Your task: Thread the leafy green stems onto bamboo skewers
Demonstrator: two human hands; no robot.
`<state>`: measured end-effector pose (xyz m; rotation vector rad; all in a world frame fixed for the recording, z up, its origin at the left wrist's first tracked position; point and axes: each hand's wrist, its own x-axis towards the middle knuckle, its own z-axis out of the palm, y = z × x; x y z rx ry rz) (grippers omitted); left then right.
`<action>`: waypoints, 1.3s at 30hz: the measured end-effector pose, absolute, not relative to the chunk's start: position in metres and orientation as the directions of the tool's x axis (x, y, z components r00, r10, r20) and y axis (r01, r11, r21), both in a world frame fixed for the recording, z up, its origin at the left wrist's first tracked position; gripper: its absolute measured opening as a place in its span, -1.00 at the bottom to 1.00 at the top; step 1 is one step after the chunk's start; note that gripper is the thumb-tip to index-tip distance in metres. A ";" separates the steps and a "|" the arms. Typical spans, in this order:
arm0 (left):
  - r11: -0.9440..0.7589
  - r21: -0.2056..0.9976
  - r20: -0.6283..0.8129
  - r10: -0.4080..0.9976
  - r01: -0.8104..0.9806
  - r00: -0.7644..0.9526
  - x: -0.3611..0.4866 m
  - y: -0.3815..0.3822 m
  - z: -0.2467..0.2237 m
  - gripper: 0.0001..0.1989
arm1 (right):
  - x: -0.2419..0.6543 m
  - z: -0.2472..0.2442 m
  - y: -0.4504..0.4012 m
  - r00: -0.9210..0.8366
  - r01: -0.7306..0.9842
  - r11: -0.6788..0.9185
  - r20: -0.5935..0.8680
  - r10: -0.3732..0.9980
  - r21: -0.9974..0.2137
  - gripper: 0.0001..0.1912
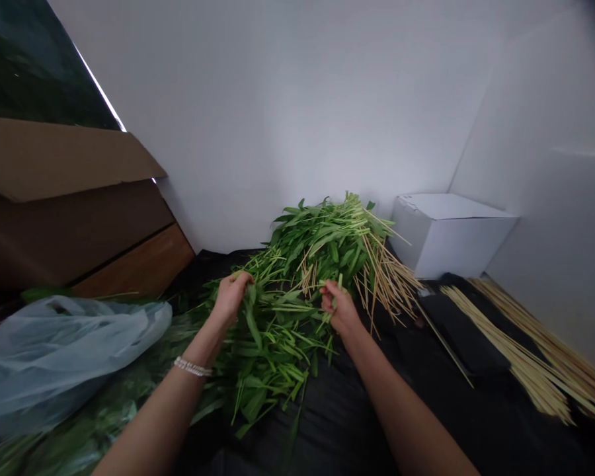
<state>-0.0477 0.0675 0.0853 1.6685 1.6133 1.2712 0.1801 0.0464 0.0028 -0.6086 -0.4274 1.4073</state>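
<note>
My left hand (231, 301) is closed on the leafy part of some water spinach (252, 317), its fingers pinched together. To its right, my right hand (340, 309) grips pale green stems, whose cut ends poke out above the fingers. Beneath and between both hands lies a loose heap of the same greens (272, 363). Just behind them rests a larger pile of water spinach (322, 231), laid in bundles with the stem ends toward the right. Thin tan sticks or strips (389, 281) fan out from under that pile.
Black sheeting (342, 423) covers the work surface. At left are a translucent plastic bag (74, 357) and a cardboard box (69, 218). On the right stand a white box (456, 231), a dark flat object (463, 334) and long pale strips (520, 363). A white wall (287, 99) closes off the back.
</note>
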 end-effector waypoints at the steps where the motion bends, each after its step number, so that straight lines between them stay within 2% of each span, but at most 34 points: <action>1: -0.191 0.823 0.295 0.948 0.535 -0.116 -0.054 0.068 0.088 -0.79 | 0.185 0.003 0.048 0.112 -0.814 0.035 -0.097 0.989 -0.580 -0.79; 4: -0.240 0.621 0.297 0.953 0.746 0.059 -0.056 0.056 0.082 -0.74 | 0.192 0.002 0.050 0.026 -0.871 -0.042 -0.132 0.991 -0.490 -0.81; 6: -0.251 0.445 0.174 0.966 0.860 0.192 -0.046 0.038 0.069 -0.68 | 0.192 0.003 0.049 -0.006 -0.883 -0.078 -0.156 0.988 -0.464 -0.81; 8: -0.309 0.315 0.008 0.946 0.897 0.323 -0.037 0.017 0.057 -0.60 | 0.192 0.003 0.048 -0.011 -0.885 -0.091 -0.175 0.984 -0.456 -0.82; 11: -0.524 0.261 -0.126 0.814 0.811 0.567 -0.032 -0.005 0.051 -0.38 | 0.193 0.002 0.047 -0.005 -0.885 -0.088 -0.179 0.984 -0.457 -0.86; 13: -0.582 0.311 -0.151 0.750 0.751 0.643 -0.034 -0.005 0.056 -0.42 | 0.193 0.000 0.047 -0.009 -0.881 -0.089 -0.172 0.985 -0.464 -0.90; 15: -0.565 0.380 -0.111 0.759 0.733 0.642 -0.034 0.007 0.063 -0.51 | 0.192 -0.002 0.048 -0.013 -0.873 -0.090 -0.160 0.987 -0.480 -0.92; 17: -0.533 0.404 -0.003 0.812 0.743 0.584 -0.030 0.027 0.065 -0.54 | 0.191 -0.005 0.049 -0.012 -0.865 -0.074 -0.127 0.992 -0.497 -0.91; 20: -0.489 0.252 0.117 0.872 0.835 0.475 -0.021 0.058 0.054 -0.69 | 0.190 -0.007 0.050 -0.025 -0.855 -0.044 -0.044 0.999 -0.516 -0.92; 23: -0.434 0.086 0.114 0.898 0.897 0.424 -0.019 0.078 0.036 -0.76 | 0.189 -0.006 0.049 -0.061 -0.833 -0.052 -0.001 0.998 -0.551 -0.91; 26: -0.410 0.052 0.126 0.907 0.911 0.401 -0.024 0.084 0.028 -0.82 | 0.188 -0.003 0.048 -0.089 -0.804 -0.079 -0.012 0.996 -0.589 -0.89; 29: -0.392 0.041 0.209 0.903 0.919 0.376 -0.031 0.080 0.037 -0.79 | 0.184 -0.001 0.045 -0.092 -0.785 -0.088 -0.026 0.995 -0.614 -0.85; 31: -0.371 0.067 0.364 0.874 0.926 0.323 -0.032 0.074 0.049 -0.73 | 0.181 0.001 0.042 -0.076 -0.751 -0.081 -0.036 0.996 -0.655 -0.80; 34: -0.397 0.100 0.614 0.746 0.912 0.258 -0.026 0.063 0.065 -0.71 | 0.175 0.003 0.038 -0.049 -0.667 -0.056 -0.030 0.998 -0.743 -0.71; 36: -0.448 0.062 0.676 0.676 0.892 0.293 -0.021 0.055 0.071 -0.73 | 0.171 0.005 0.035 -0.040 -0.620 -0.031 -0.008 0.999 -0.784 -0.64; 39: -0.477 0.007 0.693 0.636 0.879 0.340 -0.014 0.046 0.071 -0.75 | 0.165 0.007 0.031 -0.045 -0.584 -0.014 0.015 0.999 -0.812 -0.59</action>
